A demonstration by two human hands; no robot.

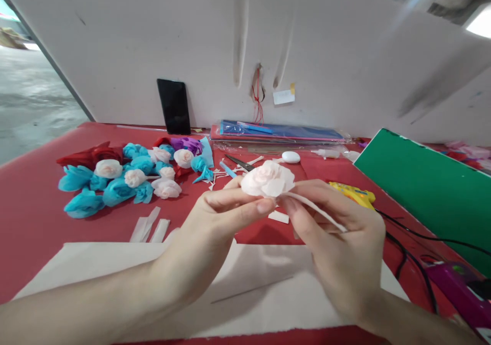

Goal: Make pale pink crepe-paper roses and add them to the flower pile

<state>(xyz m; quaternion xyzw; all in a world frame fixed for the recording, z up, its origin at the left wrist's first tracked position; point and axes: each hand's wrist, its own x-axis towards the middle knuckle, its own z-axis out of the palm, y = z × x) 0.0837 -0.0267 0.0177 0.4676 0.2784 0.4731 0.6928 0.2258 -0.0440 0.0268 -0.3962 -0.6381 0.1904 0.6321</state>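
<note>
A pale pink paper flower (268, 178) with layered petals is held up in front of me, above the white sheet (184, 312). My left hand (218, 222) pinches its base from the left, thumb in front and fingers behind. My right hand (333, 237) closes on the flower's base and its thin white stem (318, 210), which runs down to the right across the fingers. A thin wire (251, 290) lies on the sheet below. White paper strips (146, 226) lie left of my hands. Behind the flower are scissors (240, 162), partly hidden.
Several blue, pink, red and purple paper flowers (140, 165) are heaped at the left. A black phone (174, 107) leans on the wall. At the right are a yellow glue gun (353, 194), a green board (425, 197), black cables and a purple power strip (458, 294).
</note>
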